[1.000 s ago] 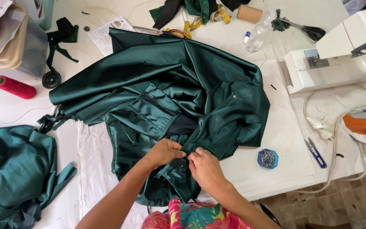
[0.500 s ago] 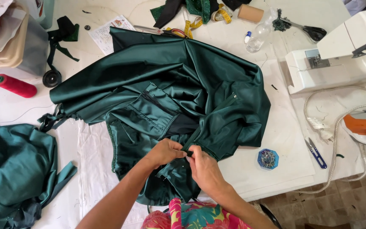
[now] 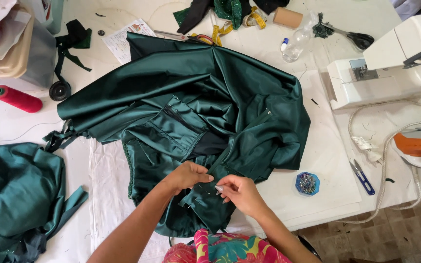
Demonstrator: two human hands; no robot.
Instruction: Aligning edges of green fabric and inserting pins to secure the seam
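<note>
Right hand [image 3: 242, 192] is easing slightly back from left hand [image 3: 187, 175], both pinching the green satin garment [image 3: 210, 117]'s folded edge, pinning barely begun, pin box [image 3: 307, 183] waiting rightward.

White worktable [image 3: 327, 160], tiled floor [image 3: 405, 234], daylight

A dark green satin garment [image 3: 196, 122] lies spread across the white table [image 3: 327, 151], and at its six o'clock edge the left hand [image 3: 183, 176] and right hand [image 3: 239, 192] pinch a fold of the cloth, fingertips nearly touching. At about four o'clock of the hands sits a small blue pin dish [image 3: 307, 183]; a white sewing machine [image 3: 391, 63] stands at two o'clock, a red thread spool [image 3: 17, 99] at ten o'clock.
</note>
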